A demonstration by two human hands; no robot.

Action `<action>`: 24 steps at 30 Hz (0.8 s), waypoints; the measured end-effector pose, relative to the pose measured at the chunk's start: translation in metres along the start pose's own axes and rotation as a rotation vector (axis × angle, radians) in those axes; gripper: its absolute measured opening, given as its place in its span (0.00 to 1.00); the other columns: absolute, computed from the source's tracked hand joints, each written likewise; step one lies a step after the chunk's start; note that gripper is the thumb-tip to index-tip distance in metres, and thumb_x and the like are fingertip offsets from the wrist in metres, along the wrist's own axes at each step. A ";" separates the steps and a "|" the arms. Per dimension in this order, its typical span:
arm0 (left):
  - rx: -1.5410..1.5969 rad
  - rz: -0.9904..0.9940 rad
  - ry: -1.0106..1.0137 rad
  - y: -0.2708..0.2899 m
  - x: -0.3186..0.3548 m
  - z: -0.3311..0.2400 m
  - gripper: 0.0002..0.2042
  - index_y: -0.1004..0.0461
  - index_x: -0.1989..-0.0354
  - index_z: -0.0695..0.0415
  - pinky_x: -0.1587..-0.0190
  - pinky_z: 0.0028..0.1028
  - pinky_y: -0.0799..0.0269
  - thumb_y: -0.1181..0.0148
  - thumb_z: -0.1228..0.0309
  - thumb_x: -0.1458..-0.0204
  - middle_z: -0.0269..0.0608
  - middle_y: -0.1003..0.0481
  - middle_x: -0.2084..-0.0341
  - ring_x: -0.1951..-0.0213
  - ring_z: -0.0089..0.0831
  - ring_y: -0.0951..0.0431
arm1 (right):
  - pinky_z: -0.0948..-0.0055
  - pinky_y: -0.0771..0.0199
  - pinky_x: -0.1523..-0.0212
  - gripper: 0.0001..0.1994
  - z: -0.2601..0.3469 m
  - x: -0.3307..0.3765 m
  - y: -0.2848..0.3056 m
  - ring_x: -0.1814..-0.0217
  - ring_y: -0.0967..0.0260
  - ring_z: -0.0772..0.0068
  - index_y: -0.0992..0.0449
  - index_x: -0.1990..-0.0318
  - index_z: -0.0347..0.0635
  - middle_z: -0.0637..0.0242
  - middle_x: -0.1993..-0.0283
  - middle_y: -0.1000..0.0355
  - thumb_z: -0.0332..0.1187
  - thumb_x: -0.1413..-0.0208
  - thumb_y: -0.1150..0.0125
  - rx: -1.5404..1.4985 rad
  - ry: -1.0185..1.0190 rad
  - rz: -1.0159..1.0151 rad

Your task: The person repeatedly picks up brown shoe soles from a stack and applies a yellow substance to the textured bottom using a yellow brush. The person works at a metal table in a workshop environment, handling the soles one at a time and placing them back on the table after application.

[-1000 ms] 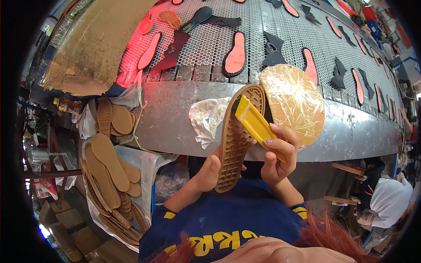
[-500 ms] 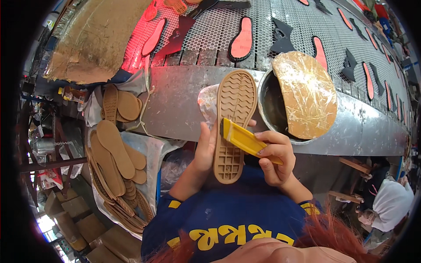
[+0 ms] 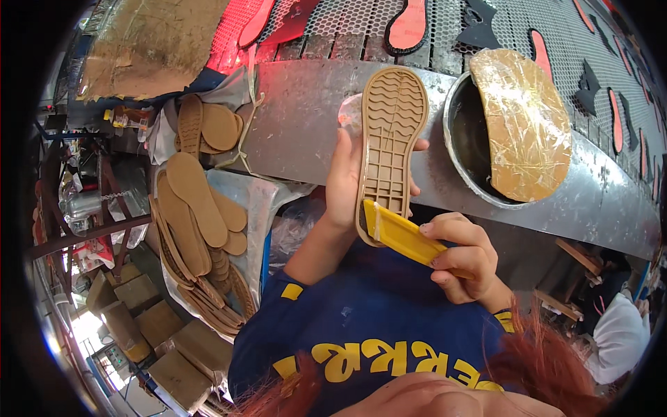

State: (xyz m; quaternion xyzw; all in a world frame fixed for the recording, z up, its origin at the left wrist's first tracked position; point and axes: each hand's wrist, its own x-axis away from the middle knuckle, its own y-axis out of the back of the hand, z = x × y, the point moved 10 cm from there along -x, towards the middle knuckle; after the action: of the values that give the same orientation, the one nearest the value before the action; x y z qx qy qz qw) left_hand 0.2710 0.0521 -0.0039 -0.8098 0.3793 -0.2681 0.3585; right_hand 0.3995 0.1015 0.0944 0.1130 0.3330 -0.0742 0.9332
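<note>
My left hand grips a tan shoe sole from its left edge and from behind, with fingertips showing past the right edge. The sole stands lengthwise before me, its face of wavy ridges and square grid cells turned up. In my right hand is a yellow flat brush, pinched by its handle between thumb and fingers. The brush's dark bristle end lies over the left part of the sole's near end, by the lowest grid cells.
A round metal pot, half covered by a tape-wrapped cardboard lid, stands on the metal ledge. Beyond runs a mesh conveyor carrying pink insoles and black pieces. Stacked tan soles lie at left, above cardboard boxes.
The brush has slid from the sole's middle down to its near end. My view has shifted, so the pot and conveyor sit higher and farther right.
</note>
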 end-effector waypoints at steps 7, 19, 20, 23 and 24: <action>0.071 0.043 0.039 0.002 -0.003 0.002 0.41 0.54 0.34 0.64 0.79 0.32 0.20 0.77 0.39 0.42 0.70 0.38 0.46 0.71 0.42 0.21 | 0.65 0.27 0.61 0.08 -0.013 -0.008 0.007 0.62 0.28 0.56 0.30 0.64 0.39 0.47 0.53 0.31 0.29 0.49 0.38 -0.118 -0.080 0.035; 0.083 -0.003 0.123 0.004 -0.001 0.009 0.35 0.42 0.39 0.60 0.69 0.30 0.21 0.77 0.42 0.39 0.58 0.29 0.53 0.73 0.37 0.21 | 0.64 0.32 0.51 0.05 -0.050 -0.002 0.008 0.53 0.30 0.58 0.36 0.67 0.40 0.49 0.53 0.29 0.28 0.42 0.46 -0.581 -0.407 -0.133; 0.079 -0.002 0.129 0.004 0.000 0.009 0.35 0.42 0.39 0.60 0.69 0.30 0.21 0.77 0.42 0.39 0.57 0.29 0.53 0.73 0.36 0.21 | 0.68 0.32 0.54 0.05 -0.049 -0.007 0.008 0.56 0.30 0.63 0.38 0.66 0.41 0.48 0.54 0.29 0.28 0.41 0.48 -0.567 -0.368 -0.085; 0.070 0.001 0.130 0.002 0.000 0.009 0.34 0.42 0.39 0.60 0.69 0.30 0.21 0.77 0.43 0.39 0.56 0.29 0.54 0.73 0.36 0.21 | 0.72 0.32 0.58 0.05 -0.053 -0.006 0.008 0.60 0.32 0.69 0.39 0.63 0.41 0.47 0.56 0.29 0.27 0.40 0.50 -0.638 -0.392 -0.105; 0.062 -0.007 0.129 0.002 0.001 0.009 0.34 0.42 0.39 0.60 0.68 0.30 0.21 0.77 0.44 0.39 0.56 0.29 0.54 0.73 0.36 0.21 | 0.76 0.32 0.61 0.05 -0.054 -0.007 0.008 0.63 0.33 0.74 0.40 0.61 0.41 0.47 0.57 0.29 0.28 0.39 0.51 -0.622 -0.364 -0.105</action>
State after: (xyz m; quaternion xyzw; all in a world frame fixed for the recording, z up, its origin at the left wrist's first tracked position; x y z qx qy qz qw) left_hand 0.2769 0.0538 -0.0110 -0.7806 0.3903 -0.3327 0.3572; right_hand 0.3631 0.1238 0.0597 -0.2087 0.1735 -0.0360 0.9618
